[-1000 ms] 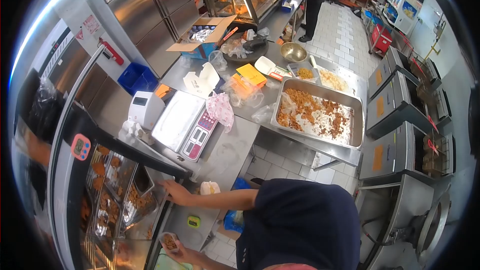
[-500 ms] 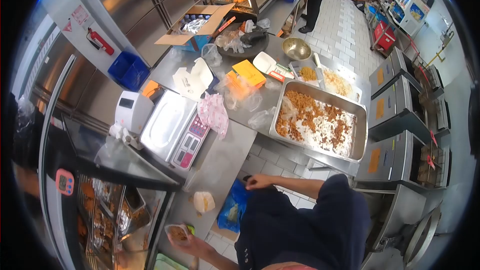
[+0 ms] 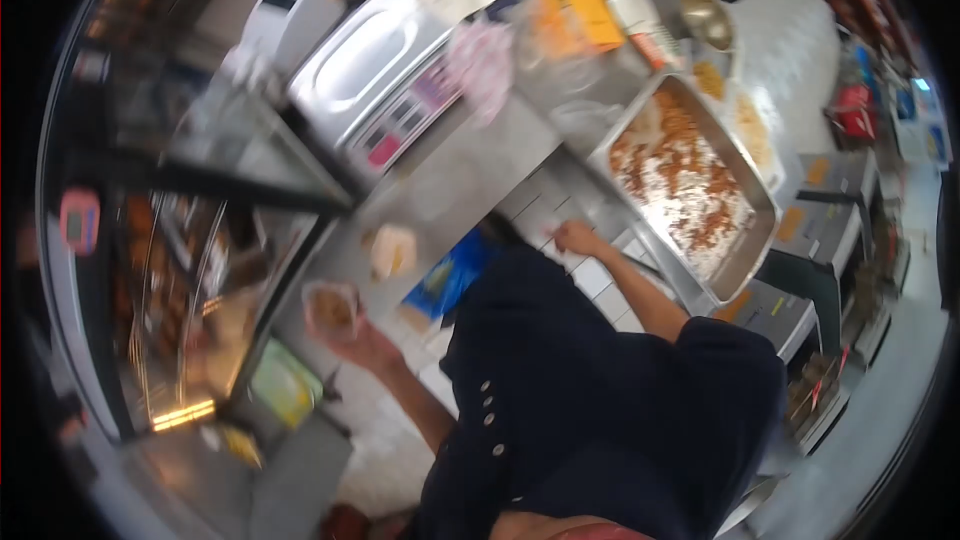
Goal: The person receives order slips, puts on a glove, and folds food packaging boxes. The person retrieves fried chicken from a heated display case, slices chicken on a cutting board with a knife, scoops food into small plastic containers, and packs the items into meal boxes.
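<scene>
My left hand [image 3: 366, 344], at the lower left over the counter's end, is closed around a small clear plastic tub [image 3: 331, 311] of brown crumbly food. The tub's open top faces up at me. Just up and right of it, a whitish bun-like item or wrapped packet [image 3: 393, 251] lies on the steel counter; blur hides its kind. My right hand [image 3: 577, 237] hangs over the floor gap, loosely curled, with nothing visible in it. Nearby is a large steel pan [image 3: 748, 265] holding brown crumbs, which the hand does not touch.
A digital scale [image 3: 372, 52] with a pink patterned bag [image 3: 482, 68] beside it stands on the counter. Left is a glass display case [image 3: 190, 280] of food. A blue plastic bag [image 3: 447, 275] sits below the counter edge. A yellow box [image 3: 590, 17] and steel bowl [image 3: 707, 20] lie farther back.
The view has swung toward the lower left, so the counter items appear higher and rotated. My left hand still holds the tub. My right hand stays empty, away from the counter.
</scene>
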Action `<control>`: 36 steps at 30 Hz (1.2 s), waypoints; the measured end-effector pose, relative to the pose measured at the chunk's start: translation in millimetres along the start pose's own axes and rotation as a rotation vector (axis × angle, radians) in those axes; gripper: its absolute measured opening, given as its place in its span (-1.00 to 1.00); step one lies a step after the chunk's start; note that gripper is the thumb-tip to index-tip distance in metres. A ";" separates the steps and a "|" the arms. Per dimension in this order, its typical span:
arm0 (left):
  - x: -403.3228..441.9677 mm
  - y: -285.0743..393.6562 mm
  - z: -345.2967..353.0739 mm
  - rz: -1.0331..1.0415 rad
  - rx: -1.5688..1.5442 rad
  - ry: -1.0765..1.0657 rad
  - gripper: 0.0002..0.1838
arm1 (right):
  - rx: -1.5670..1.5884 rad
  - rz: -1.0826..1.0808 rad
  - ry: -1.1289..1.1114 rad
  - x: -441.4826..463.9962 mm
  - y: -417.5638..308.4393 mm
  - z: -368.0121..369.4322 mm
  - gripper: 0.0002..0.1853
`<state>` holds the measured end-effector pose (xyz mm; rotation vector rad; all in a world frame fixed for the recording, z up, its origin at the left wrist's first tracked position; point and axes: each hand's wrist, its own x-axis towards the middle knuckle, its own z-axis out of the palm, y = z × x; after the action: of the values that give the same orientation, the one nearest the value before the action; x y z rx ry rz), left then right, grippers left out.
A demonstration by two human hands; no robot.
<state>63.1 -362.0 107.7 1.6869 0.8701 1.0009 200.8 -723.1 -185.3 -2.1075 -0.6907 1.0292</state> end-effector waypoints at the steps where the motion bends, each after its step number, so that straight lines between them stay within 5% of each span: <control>1: 0.0 -18.7 -10.2 0.036 -0.261 -0.014 -0.33 | 0.296 0.186 0.161 0.6 -74.6 -30.9 -0.63; 4: 0.3 -20.2 -23.9 0.047 -0.301 -0.003 -0.30 | 0.381 0.065 0.399 33.7 -122.0 -35.5 -0.74; 6: 0.4 -23.0 -21.9 0.053 -0.280 0.025 -0.27 | 0.290 -0.246 0.828 65.7 -143.4 -30.5 -0.58; 8: -9.7 -23.9 -34.1 0.035 -0.203 0.067 -0.21 | 0.177 -0.203 0.740 102.9 -142.5 -19.6 -0.43; 16: -51.1 -42.9 -58.0 -0.066 -0.234 0.159 -0.12 | -0.185 -0.400 0.560 162.1 -229.5 9.1 -0.40; 18: -57.4 -46.7 -74.6 -0.069 -0.152 0.161 -0.11 | -0.349 -0.122 0.638 154.4 -242.9 13.4 -0.27; 27: -78.8 -64.9 -137.5 0.005 -0.315 0.117 -0.18 | -0.525 -0.016 0.499 157.5 -238.5 28.8 -0.04; 30: -81.7 -56.2 -155.1 0.100 -0.234 -0.013 -0.20 | -0.381 -0.016 0.229 178.5 -218.7 15.8 -0.04; 34: -83.8 -93.0 -166.2 0.100 -0.222 -0.154 -0.17 | -0.189 -0.234 0.420 139.8 -181.5 43.3 -0.27; 36: -89.4 -105.5 -161.5 0.148 -0.177 -0.256 -0.12 | 0.392 -0.139 0.495 56.8 -195.9 57.5 -0.51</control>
<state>-130.6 -351.0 20.7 1.6994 0.4820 0.9060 153.2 -541.0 -88.0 -1.8312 -0.3473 0.4835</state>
